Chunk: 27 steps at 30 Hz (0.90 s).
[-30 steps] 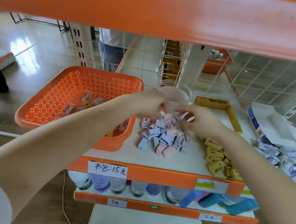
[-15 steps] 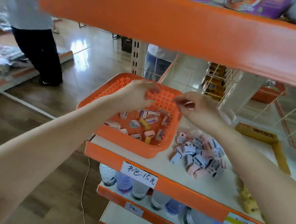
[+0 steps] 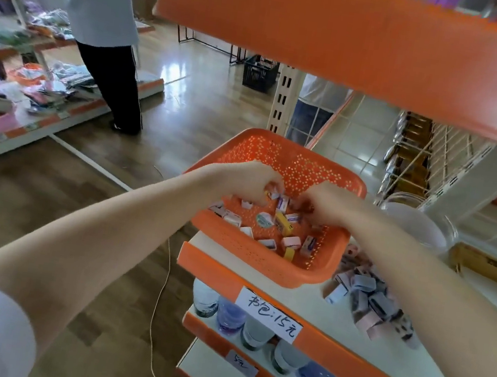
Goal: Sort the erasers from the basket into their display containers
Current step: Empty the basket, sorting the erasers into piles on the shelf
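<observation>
A shop aisle; brown wood-look floor point(image 3: 165, 130), glossy, with bright glare patches; a thin cord point(image 3: 159, 304) trails across it. An orange shelf edge point(image 3: 359, 43) crosses the top, blurred; below it a white slotted upright point(image 3: 281, 99) and a wire grid panel point(image 3: 449, 153). The lower shelf lip point(image 3: 344, 361) is orange with a handwritten price tag point(image 3: 270, 316); bottles point(image 3: 231, 315) stand on the tier beneath. At left a low display shelf point(image 3: 12, 95) holds mixed goods; a person point(image 3: 104, 21) in a pale top and dark trousers stands beside it; a dark crate point(image 3: 259, 72) sits on the floor beyond.
</observation>
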Each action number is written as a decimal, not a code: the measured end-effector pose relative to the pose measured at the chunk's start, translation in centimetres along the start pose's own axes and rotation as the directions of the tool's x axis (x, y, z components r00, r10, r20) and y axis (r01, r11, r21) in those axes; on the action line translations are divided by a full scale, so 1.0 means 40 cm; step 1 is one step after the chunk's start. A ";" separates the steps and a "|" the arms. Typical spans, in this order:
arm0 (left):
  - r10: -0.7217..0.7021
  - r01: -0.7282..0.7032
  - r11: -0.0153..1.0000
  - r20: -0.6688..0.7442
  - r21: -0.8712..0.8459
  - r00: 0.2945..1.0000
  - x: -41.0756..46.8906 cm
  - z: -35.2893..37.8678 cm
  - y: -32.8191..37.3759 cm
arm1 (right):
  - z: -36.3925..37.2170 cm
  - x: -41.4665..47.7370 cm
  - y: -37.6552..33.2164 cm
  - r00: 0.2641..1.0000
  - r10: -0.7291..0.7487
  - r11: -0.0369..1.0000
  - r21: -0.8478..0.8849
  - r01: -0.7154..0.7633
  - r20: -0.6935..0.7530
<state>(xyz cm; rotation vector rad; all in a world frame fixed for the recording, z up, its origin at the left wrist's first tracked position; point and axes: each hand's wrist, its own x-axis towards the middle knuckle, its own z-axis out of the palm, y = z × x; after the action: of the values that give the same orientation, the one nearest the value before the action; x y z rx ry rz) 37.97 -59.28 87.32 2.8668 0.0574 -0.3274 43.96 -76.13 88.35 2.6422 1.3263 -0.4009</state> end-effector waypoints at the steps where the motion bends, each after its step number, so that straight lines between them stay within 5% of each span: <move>1: 0.019 -0.019 1.000 0.012 0.023 1.000 0.005 0.002 0.010 | 0.006 0.004 -0.001 1.000 0.020 0.999 -0.033 -0.020 -0.001; 8: 0.116 -0.128 0.984 0.098 0.122 0.988 0.054 0.043 0.034 | 0.025 0.016 0.007 0.994 0.055 0.991 -0.119 -0.066 -0.097; 19: 0.157 -0.159 0.980 0.032 0.120 0.987 0.063 0.046 0.022 | -0.019 -0.077 0.078 0.938 -0.003 0.948 0.296 0.112 -0.347; 23: 0.125 -0.126 0.992 -0.119 0.002 0.985 0.026 0.017 0.051 | -0.024 -0.135 0.103 0.899 0.063 0.873 0.460 0.160 -0.432; 27: 0.153 -0.241 0.956 -0.417 -0.168 0.896 -0.016 -0.016 0.149 | -0.020 -0.222 0.150 0.887 0.144 0.704 0.675 0.220 -0.439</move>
<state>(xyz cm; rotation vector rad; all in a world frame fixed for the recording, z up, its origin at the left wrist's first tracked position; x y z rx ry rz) 37.90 -64.90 89.55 2.6433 -0.1176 0.2934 43.84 -86.23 91.96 3.5499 1.6105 -0.3472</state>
